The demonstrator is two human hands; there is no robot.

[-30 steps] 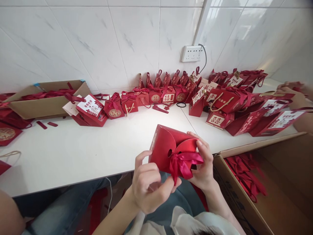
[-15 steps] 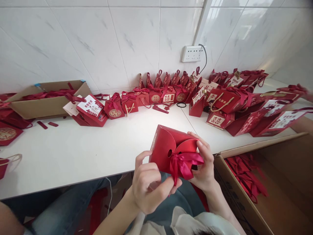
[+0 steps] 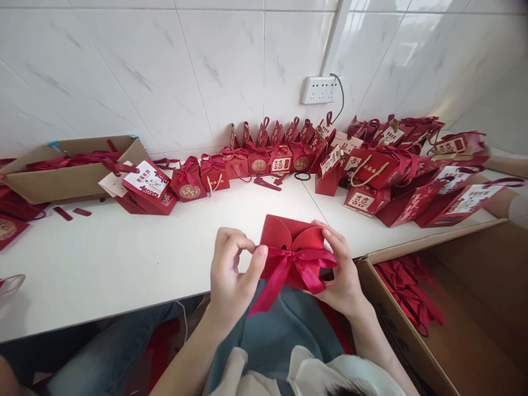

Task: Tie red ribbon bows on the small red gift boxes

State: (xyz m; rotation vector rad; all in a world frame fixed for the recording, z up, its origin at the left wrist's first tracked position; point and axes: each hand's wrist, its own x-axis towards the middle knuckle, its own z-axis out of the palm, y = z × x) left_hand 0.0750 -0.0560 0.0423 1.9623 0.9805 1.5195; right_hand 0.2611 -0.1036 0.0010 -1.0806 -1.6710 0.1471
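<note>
I hold a small red gift box (image 3: 289, 237) with curved top flaps over the table's front edge. A red satin ribbon (image 3: 303, 265) is tied in a bow on its front, one tail hanging down to the left. My left hand (image 3: 231, 275) pinches the left loop of the ribbon between thumb and forefinger. My right hand (image 3: 340, 275) grips the box from the right side, fingers over the top flap.
A white table (image 3: 144, 258) carries a row of finished red gift boxes (image 3: 256, 159) and larger red bags (image 3: 396, 176) along the tiled wall. A cardboard box with ribbons (image 3: 61, 170) sits at left, another (image 3: 412, 291) at right. Another person's arm (image 3: 505, 165) reaches in far right.
My left hand rose from below the box and took the ribbon's left loop, pulling it leftward. The box tilted flatter. The person at far right set a bag among the others.
</note>
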